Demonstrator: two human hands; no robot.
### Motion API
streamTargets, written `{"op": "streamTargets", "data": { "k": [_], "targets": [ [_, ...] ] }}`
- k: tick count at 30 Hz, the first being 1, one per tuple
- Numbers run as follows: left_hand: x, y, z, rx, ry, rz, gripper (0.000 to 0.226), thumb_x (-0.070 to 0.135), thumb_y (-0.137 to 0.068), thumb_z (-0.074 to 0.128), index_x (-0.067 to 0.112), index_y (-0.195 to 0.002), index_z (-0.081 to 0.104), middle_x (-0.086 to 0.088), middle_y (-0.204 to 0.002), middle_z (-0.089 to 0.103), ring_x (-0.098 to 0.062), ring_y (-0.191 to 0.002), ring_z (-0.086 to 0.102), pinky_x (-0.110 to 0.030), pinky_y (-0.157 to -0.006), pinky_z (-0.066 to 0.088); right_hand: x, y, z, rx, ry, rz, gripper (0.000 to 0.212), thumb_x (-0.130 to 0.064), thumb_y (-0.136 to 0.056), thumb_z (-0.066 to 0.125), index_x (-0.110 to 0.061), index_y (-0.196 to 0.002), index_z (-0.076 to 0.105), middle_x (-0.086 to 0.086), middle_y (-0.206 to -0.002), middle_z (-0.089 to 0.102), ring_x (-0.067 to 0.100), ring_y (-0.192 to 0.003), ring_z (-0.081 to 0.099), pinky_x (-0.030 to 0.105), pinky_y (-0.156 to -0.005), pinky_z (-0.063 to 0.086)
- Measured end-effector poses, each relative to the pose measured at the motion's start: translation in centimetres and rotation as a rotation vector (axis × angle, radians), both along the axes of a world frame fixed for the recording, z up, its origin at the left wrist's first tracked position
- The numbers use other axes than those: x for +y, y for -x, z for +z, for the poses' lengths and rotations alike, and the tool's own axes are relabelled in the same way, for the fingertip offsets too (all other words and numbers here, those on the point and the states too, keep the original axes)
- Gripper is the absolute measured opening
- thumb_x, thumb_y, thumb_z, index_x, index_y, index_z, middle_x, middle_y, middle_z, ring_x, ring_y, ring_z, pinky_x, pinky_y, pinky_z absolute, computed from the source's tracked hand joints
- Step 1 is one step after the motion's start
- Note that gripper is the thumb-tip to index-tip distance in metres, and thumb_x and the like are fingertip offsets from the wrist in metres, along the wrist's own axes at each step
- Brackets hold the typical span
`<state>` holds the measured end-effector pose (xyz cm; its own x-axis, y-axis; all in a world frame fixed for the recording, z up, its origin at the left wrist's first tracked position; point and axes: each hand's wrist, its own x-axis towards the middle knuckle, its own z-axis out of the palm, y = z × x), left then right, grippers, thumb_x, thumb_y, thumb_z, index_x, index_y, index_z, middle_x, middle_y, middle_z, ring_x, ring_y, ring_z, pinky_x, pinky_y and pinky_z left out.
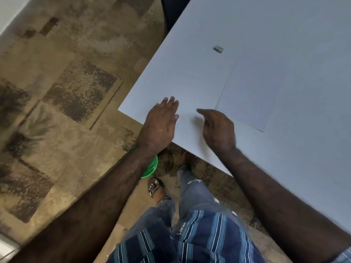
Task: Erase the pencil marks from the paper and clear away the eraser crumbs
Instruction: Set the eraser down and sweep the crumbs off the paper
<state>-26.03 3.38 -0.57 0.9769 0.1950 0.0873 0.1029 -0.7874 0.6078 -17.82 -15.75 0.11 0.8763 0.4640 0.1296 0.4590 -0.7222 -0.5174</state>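
A white sheet of paper [252, 92] lies flat on the white table [284, 25], near its front edge. A small grey eraser [218, 48] sits on the table beyond the paper's far left corner, apart from both hands. My left hand [161, 124] rests flat on the table near the front left corner, fingers straight and together. My right hand [216, 128] hovers just left of the paper's near corner, index finger stretched out, other fingers loosely curled, holding nothing. A few tiny dark specks [196, 116] lie by that fingertip. The image is blurred.
The table's front edge runs diagonally from the left corner [118, 109] down to the right. Below it are patterned brown flooring [66, 92], a green round object [151, 168] under my left forearm, and my legs in jeans with a sandalled foot [155, 187].
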Motion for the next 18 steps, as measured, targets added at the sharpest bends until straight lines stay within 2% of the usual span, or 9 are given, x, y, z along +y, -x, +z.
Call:
{"op": "streamTargets", "data": {
  "k": [3, 6, 8, 11, 13, 15, 18],
  "targets": [
    [0.0, 0.2, 0.7, 0.017, 0.002, -0.023, 0.045, 0.017, -0.108, 0.051, 0.001, -0.151, 0.051, -0.015, -0.158, 0.048, -0.03, -0.152, 0.04, -0.053, -0.124, 0.032, 0.3, 0.1, 0.7, 0.011, -0.037, -0.092, 0.023, -0.01, -0.099, 0.069, -0.015, -0.12, 0.077, 0.001, -0.112, 0.079, 0.023, -0.099, 0.074, 0.034, -0.086, 0.058],
    [0.0, 0.5, 1.3, 0.035, -0.004, -0.044, 0.046, 0.019, -0.11, 0.047, 0.002, -0.153, 0.048, -0.015, -0.16, 0.045, -0.03, -0.153, 0.037, -0.05, -0.126, 0.029, 0.2, -0.1, 1.1, 0.06, -0.003, -0.153, 0.021, -0.021, -0.103, 0.065, -0.02, -0.121, 0.076, -0.003, -0.114, 0.079, 0.022, -0.104, 0.073, 0.037, -0.091, 0.057],
    [-0.1, 0.8, 1.5, 0.044, -0.007, -0.051, 0.047, 0.02, -0.11, 0.046, 0.002, -0.153, 0.047, -0.015, -0.161, 0.045, -0.03, -0.154, 0.036, -0.05, -0.126, 0.028, 0.1, 0.0, 0.9, 0.108, 0.054, -0.132, 0.026, -0.019, -0.106, 0.059, -0.023, -0.127, 0.074, -0.001, -0.12, 0.079, 0.024, -0.112, 0.072, 0.038, -0.099, 0.055],
    [-0.2, 1.7, 1.6, 0.057, -0.01, -0.064, 0.048, 0.021, -0.11, 0.046, 0.002, -0.154, 0.046, -0.015, -0.161, 0.044, -0.03, -0.154, 0.035, -0.05, -0.126, 0.027, -0.2, 0.8, 0.7, 0.106, 0.087, -0.058, 0.037, -0.003, -0.101, 0.059, -0.02, -0.13, 0.074, 0.003, -0.13, 0.075, 0.025, -0.127, 0.066, 0.029, -0.108, 0.042],
    [-0.4, 2.2, 1.4, 0.066, -0.031, -0.079, 0.049, 0.022, -0.109, 0.047, 0.002, -0.154, 0.045, -0.016, -0.161, 0.044, -0.032, -0.154, 0.035, -0.051, -0.126, 0.028, -0.3, 1.2, 0.4, 0.07, 0.14, -0.007, 0.039, -0.002, -0.099, 0.061, -0.017, -0.133, 0.073, 0.006, -0.138, 0.072, 0.028, -0.138, 0.059, 0.037, -0.116, 0.04],
    [-0.4, 2.7, 1.3, 0.074, -0.066, -0.096, 0.052, 0.024, -0.108, 0.05, 0.001, -0.155, 0.044, -0.017, -0.162, 0.042, -0.034, -0.154, 0.034, -0.053, -0.126, 0.027, -0.1, 1.7, 0.2, 0.053, 0.246, 0.042, 0.038, -0.01, -0.104, 0.058, -0.018, -0.14, 0.067, 0.007, -0.151, 0.062, 0.031, -0.151, 0.047, 0.05, -0.124, 0.034],
    [-0.4, 3.4, 1.0, 0.09, -0.096, -0.1, 0.058, 0.028, -0.107, 0.052, 0.001, -0.158, 0.038, -0.018, -0.165, 0.037, -0.035, -0.156, 0.029, -0.055, -0.127, 0.024, 0.3, 2.9, 0.3, 0.034, 0.318, 0.055, 0.041, -0.021, -0.111, 0.047, -0.02, -0.15, 0.058, 0.009, -0.164, 0.047, 0.033, -0.16, 0.03, 0.057, -0.129, 0.024]
  ]
}}
